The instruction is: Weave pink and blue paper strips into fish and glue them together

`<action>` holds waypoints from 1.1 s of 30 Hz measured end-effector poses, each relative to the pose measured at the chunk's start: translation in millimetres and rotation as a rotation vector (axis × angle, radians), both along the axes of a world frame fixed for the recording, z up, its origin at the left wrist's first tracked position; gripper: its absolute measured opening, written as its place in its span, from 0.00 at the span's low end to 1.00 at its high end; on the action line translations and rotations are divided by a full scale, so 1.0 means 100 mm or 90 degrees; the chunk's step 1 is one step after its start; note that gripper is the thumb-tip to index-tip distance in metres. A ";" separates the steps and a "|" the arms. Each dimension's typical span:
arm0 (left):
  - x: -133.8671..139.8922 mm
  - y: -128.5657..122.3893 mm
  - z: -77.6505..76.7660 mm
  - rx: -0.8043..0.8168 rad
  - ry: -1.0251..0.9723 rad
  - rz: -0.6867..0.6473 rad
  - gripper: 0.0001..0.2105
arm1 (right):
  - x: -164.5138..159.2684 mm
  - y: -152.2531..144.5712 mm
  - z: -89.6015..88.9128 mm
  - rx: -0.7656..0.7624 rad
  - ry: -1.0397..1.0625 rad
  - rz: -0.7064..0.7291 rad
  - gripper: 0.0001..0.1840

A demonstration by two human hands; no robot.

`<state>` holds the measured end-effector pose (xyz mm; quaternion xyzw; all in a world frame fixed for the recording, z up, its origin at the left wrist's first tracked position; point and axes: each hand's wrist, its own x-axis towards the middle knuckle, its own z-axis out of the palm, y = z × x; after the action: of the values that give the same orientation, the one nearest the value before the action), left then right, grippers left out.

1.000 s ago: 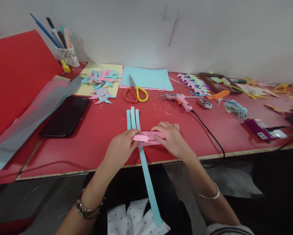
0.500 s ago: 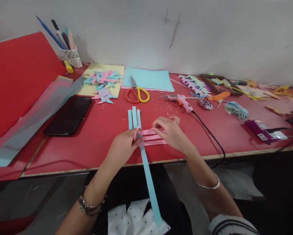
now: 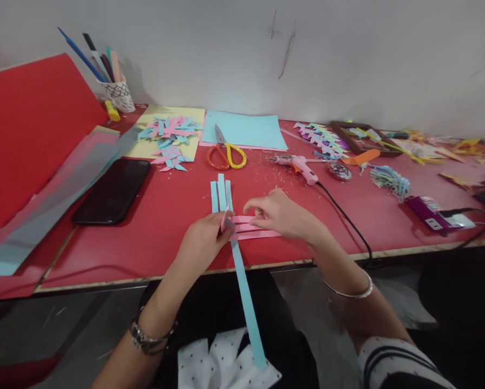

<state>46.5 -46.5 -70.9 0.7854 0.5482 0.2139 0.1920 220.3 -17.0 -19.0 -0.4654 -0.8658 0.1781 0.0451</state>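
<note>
My left hand (image 3: 205,237) pinches a small weave of paper strips where blue and pink ones cross, at the table's front. Short ends of blue paper strips (image 3: 221,193) stick out beyond it. One long blue strip (image 3: 246,302) hangs over the edge to my lap. Pink paper strips (image 3: 253,234) run rightward from the crossing, and a pink end stands up by my left thumb. Over these strips my right hand (image 3: 285,214) is bent, its thumb and forefinger curled at the upper pink strip. Part of the crossing is hidden by my left fingers.
Scissors (image 3: 226,154), a pink glue gun (image 3: 297,166) with its cord, and a black phone (image 3: 113,190) lie around. Cut paper pieces (image 3: 169,132), blue sheets (image 3: 244,129) and a pen cup (image 3: 120,96) stand behind. A purple power adapter (image 3: 431,215) is at right.
My right hand has shifted slightly left along the pink strips, its fingers nearer my left hand. My left hand keeps its hold on the crossing.
</note>
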 end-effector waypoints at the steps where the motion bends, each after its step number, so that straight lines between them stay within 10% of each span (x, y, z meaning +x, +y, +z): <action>1: 0.00 0.00 0.00 0.001 0.001 -0.001 0.11 | 0.00 0.01 -0.01 0.001 -0.010 0.006 0.06; 18: 0.00 0.03 -0.03 0.015 0.035 0.022 0.09 | -0.21 0.05 0.11 -0.307 0.431 0.126 0.11; 33: -0.03 -0.05 -0.04 0.041 -0.094 -0.017 0.17 | -0.08 -0.56 -0.43 0.056 0.102 0.041 0.19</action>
<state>43.3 -51.5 -74.9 0.7806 0.5150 0.2860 0.2089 212.5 -72.5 -61.6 -0.4194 -0.8808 0.1779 0.1290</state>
